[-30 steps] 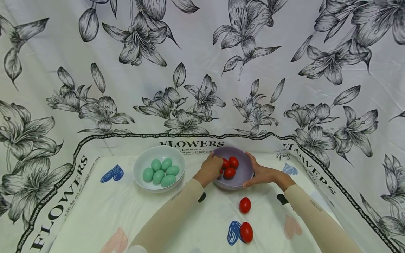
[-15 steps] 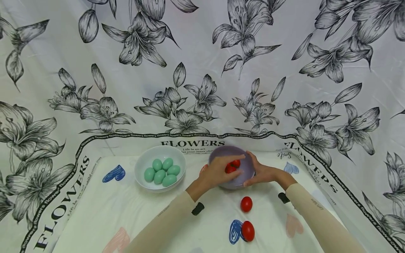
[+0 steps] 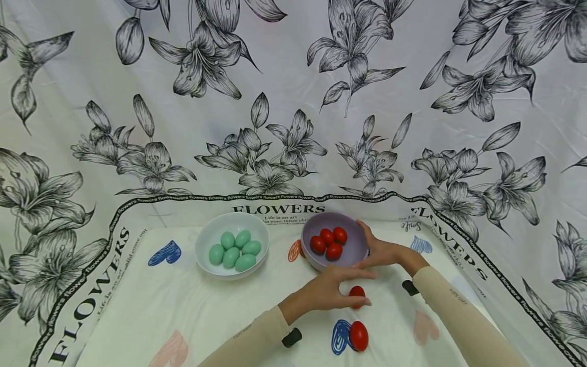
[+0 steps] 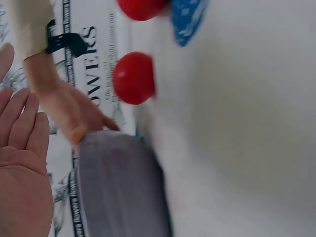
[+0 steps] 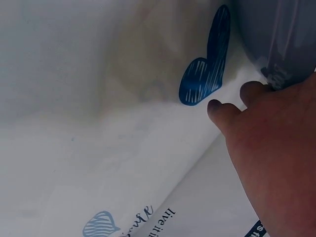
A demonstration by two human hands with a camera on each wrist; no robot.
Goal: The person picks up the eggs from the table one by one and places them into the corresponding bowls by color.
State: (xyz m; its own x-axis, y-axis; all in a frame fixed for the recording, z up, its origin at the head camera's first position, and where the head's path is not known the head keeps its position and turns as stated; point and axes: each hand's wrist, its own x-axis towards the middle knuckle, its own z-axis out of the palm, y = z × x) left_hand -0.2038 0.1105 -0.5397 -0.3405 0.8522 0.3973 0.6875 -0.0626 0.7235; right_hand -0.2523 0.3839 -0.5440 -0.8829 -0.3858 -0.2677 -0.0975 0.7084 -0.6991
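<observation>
My left hand (image 3: 321, 291) is stretched out just in front of the purple bowl, thumb and fingers spread apart above a red egg (image 3: 356, 291). In the left wrist view its palm (image 4: 22, 173) is bare, with a gap between it and that egg (image 4: 133, 78). A second red egg (image 3: 359, 336) lies nearer on the cloth. With fingers and thumb around its right side, my right hand (image 3: 385, 253) holds the purple bowl (image 3: 354, 251). Several red eggs (image 3: 334, 251) rest inside. In the right wrist view, fingers (image 5: 224, 116) curl by the bowl's lower wall.
To the left of the purple bowl stands a white bowl (image 3: 206, 267) with several green eggs (image 3: 231, 256). A white cloth (image 3: 257, 306) printed with hearts covers the table. Behind it hangs a flower-printed curtain (image 3: 284, 76).
My left hand has come out of the purple bowl and moved towards me, over the nearer red egg. The red eggs in the bowl are uncovered. My right hand stays on the bowl.
</observation>
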